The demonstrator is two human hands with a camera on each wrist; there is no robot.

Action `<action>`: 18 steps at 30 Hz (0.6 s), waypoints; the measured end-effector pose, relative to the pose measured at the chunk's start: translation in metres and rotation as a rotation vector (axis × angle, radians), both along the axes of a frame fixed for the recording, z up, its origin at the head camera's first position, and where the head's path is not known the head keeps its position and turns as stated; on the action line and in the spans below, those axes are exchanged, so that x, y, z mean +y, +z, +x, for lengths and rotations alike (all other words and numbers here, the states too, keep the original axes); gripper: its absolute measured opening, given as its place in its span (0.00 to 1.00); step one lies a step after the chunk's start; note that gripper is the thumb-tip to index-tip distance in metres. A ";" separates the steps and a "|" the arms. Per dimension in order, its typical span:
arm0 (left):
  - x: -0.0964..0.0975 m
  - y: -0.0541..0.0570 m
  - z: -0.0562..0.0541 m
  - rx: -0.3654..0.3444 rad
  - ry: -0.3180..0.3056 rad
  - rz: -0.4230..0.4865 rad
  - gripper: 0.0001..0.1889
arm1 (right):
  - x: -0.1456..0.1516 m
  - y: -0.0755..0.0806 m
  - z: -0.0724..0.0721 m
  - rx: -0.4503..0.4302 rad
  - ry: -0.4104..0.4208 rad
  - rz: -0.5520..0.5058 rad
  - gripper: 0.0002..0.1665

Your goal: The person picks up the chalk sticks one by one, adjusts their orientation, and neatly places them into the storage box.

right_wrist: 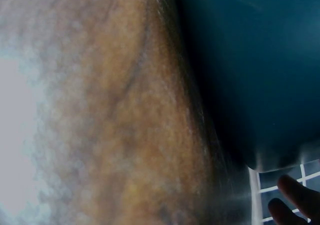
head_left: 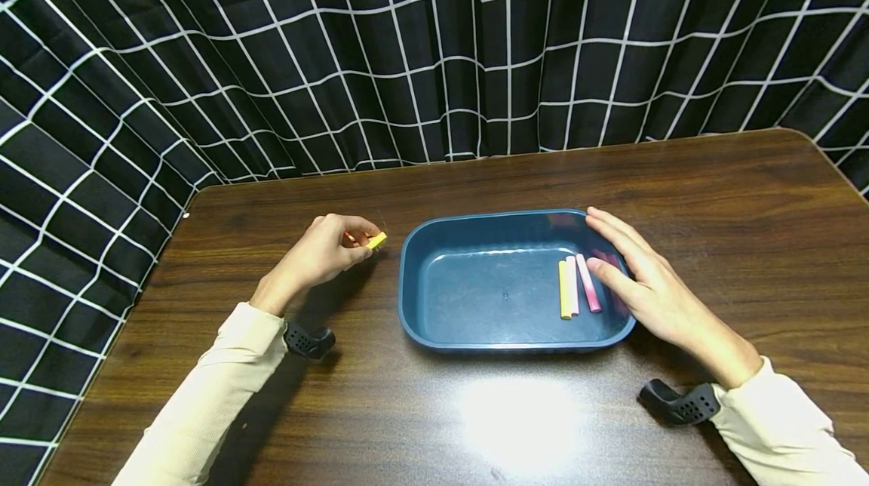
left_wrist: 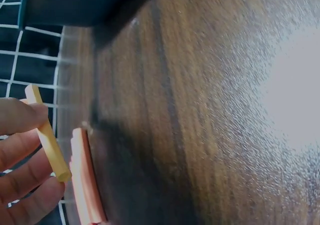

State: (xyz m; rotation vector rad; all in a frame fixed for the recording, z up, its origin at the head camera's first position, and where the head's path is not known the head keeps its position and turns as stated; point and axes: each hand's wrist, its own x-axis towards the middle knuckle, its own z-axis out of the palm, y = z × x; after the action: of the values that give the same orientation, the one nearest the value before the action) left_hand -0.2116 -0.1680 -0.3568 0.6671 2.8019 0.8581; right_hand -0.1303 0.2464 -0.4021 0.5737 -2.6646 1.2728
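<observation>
My left hand (head_left: 333,246) pinches a yellow chalk stick (left_wrist: 52,147) between thumb and fingers, just left of a blue plastic tub (head_left: 468,345). Below that hand, several reddish-orange chalk sticks (left_wrist: 88,180) lie side by side on the table, mostly hidden by the fingers in the head view. At the tub's right end, my right hand (head_left: 648,286) lies over the rim with its fingers extended, holding nothing. Inside the tub, near that hand, are a yellow chalk stick (head_left: 564,290), a pale pink one (head_left: 572,286) and a deeper pink one (head_left: 589,286).
The brown wood-grain table (head_left: 380,410) carries a bright glare spot in front of the tub. A black curtain with a white grid (head_left: 407,56) hangs along the table's back and left edges. Black bands are on both wrists.
</observation>
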 end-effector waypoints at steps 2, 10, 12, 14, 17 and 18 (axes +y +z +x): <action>0.001 0.001 0.000 -0.006 0.007 0.011 0.14 | 0.000 0.000 0.000 0.008 0.001 -0.001 0.34; 0.007 0.012 0.003 -0.001 0.031 0.043 0.14 | 0.000 0.001 0.000 0.009 0.004 -0.003 0.34; 0.009 0.014 0.004 0.007 0.031 0.054 0.14 | 0.000 0.001 0.000 0.011 0.005 -0.005 0.35; 0.011 0.017 0.005 0.012 0.028 0.071 0.14 | 0.000 0.001 0.000 0.011 0.005 -0.005 0.35; 0.014 0.021 0.007 0.000 0.035 0.103 0.14 | 0.000 0.000 0.000 0.005 0.004 -0.004 0.35; 0.016 0.023 0.007 -0.006 0.037 0.114 0.14 | 0.000 0.000 0.000 0.003 0.003 -0.003 0.35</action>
State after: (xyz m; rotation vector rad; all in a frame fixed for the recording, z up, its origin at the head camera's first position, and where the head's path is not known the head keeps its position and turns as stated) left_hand -0.2042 -0.1523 -0.3343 0.6281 2.7852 1.0316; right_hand -0.1305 0.2460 -0.4019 0.5785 -2.6600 1.2759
